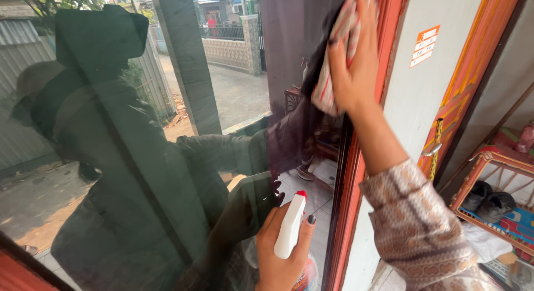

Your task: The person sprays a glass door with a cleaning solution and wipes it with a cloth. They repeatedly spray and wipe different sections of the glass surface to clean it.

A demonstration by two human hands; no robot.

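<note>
While the right hand (356, 63) presses a crumpled red-and-white striped cloth (328, 74) flat against the dark tinted window glass (167, 157), its fingers are spread over the fabric near the top right of the pane, just beside the orange-red wooden window frame (347, 202). The left hand (281, 252) is low and near, its fingers wrapped around the white plastic spray bottle with a red nozzle tip (292, 227), the nozzle close to the glass.

Judging from this, the cloth could slip out from under the open palm, since only pressure keeps it there; a hard sideways wipe might bunch it and let it fall. Its loose lower folds hang free, so they could drag over the frame edge and carry dirt back onto the pane. Pushing hard so near the frame could also knock the knuckles against the wood. The bottle sits upright but close to the pane, so a careless swing could tap it against the glass.
</note>
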